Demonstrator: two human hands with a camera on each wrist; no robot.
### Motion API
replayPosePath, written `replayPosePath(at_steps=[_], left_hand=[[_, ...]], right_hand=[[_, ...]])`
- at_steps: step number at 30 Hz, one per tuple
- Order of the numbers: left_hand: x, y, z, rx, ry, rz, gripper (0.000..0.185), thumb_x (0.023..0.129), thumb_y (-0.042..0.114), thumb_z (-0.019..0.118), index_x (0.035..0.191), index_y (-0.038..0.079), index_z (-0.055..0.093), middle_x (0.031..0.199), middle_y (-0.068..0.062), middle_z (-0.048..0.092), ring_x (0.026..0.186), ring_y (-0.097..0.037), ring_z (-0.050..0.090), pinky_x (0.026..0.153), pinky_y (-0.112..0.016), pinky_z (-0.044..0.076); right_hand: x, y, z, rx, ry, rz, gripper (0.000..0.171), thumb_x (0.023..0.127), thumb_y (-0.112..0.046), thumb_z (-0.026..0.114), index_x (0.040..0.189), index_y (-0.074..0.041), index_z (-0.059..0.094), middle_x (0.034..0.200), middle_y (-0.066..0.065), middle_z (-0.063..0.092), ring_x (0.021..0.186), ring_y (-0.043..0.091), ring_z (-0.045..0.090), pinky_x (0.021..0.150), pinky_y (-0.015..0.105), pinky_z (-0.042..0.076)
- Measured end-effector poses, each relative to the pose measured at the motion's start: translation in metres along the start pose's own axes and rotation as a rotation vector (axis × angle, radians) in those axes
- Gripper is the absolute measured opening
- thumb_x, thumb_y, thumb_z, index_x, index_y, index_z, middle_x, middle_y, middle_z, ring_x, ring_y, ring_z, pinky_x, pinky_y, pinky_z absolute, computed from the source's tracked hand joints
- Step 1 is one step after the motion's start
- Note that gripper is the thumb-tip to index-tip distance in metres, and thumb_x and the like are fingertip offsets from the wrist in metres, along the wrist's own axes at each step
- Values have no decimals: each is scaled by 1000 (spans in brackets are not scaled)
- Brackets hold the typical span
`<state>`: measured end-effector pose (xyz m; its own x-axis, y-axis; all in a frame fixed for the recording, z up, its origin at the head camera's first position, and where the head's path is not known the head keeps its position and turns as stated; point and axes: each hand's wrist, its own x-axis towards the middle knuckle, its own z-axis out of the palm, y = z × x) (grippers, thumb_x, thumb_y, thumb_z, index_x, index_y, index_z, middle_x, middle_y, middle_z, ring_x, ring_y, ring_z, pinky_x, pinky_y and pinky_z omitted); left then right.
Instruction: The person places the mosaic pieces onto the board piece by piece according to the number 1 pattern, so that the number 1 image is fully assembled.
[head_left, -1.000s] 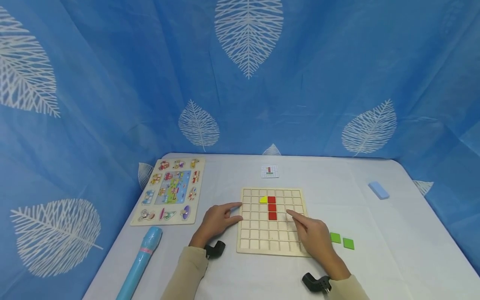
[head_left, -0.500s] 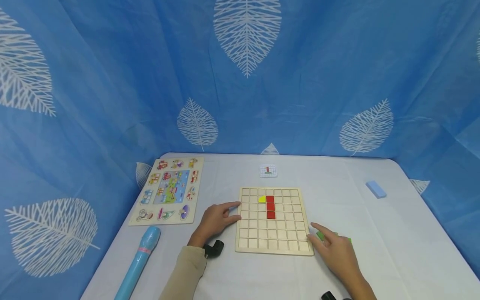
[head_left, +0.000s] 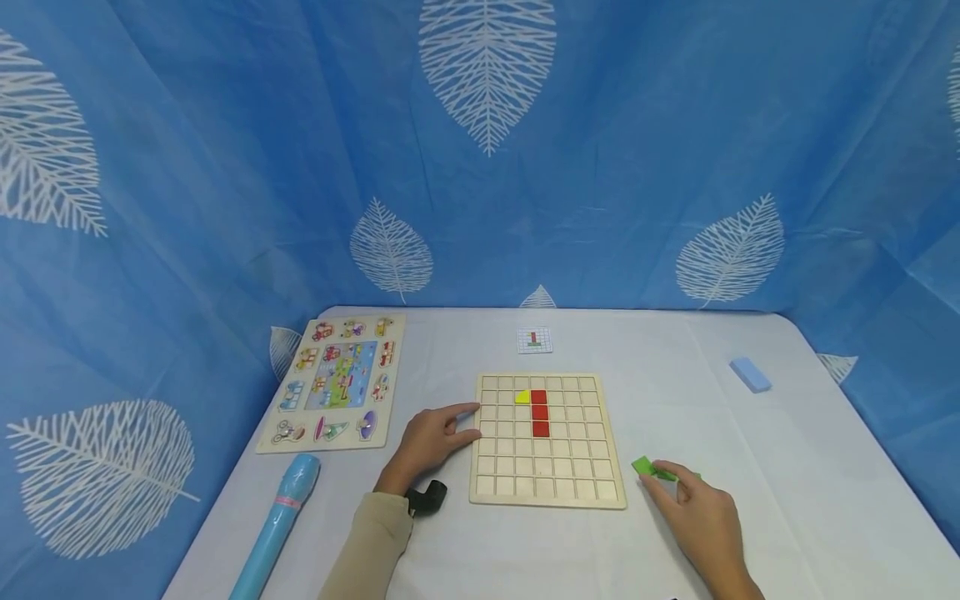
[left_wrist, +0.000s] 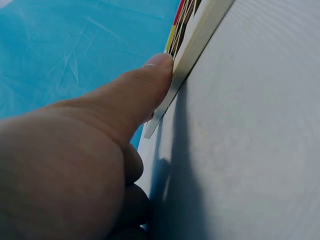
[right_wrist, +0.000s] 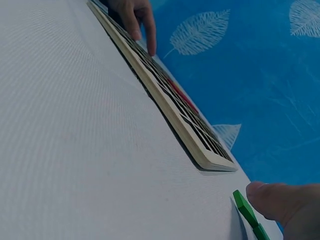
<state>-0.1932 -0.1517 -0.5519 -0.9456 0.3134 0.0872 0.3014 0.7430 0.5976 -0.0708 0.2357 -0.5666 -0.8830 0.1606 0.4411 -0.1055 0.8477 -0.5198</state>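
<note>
A wooden grid board (head_left: 508, 485) lies in the middle of the table, with several red square tiles (head_left: 540, 412) in a column and a yellow tile (head_left: 522, 397) with a cut corner beside the top one. My left hand (head_left: 429, 440) touches the board's left edge with thumb and index finger stretched out; the left wrist view shows the thumb (left_wrist: 145, 82) against its side. Right of the board, my right hand (head_left: 701, 512) pinches a green square tile (head_left: 642, 466) between thumb and index finger. That tile looks tilted in the right wrist view. More green shows behind the fingers, partly hidden.
A small pattern card (head_left: 534, 340) lies beyond the board. On the left are a picture peg puzzle (head_left: 395, 367) and a light blue tube (head_left: 277, 529). A pale blue block (head_left: 750, 375) sits at the far right. A blue leaf-print cloth (head_left: 600, 167) hangs behind the table.
My right hand has moved from over the board's right part to the green tiles on the right and taken one between its fingers. The left hand stays at the board's edge.
</note>
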Motion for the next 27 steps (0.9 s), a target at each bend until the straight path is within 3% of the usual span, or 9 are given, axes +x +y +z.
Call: replayPosePath(at_steps=[9, 27], left_hand=[[0, -1, 0, 4, -3, 0, 51, 91, 48, 75, 135, 24, 69, 59, 11, 44, 53, -5, 35, 53, -25, 31], [0, 0, 0, 1, -6, -10, 52, 90, 48, 76, 136, 25, 68, 59, 10, 44, 53, -6, 35, 52, -25, 31]], right_hand=[[-2, -5, -3, -66, -82, 25, 39, 82, -31, 87, 111, -7, 77, 53, -11, 32, 44, 4, 23, 41, 24, 26], [1, -7, -1, -94, -80, 17, 35, 81, -26, 87, 109, -7, 77, 51, -11, 32, 42, 6, 26, 39, 24, 26]])
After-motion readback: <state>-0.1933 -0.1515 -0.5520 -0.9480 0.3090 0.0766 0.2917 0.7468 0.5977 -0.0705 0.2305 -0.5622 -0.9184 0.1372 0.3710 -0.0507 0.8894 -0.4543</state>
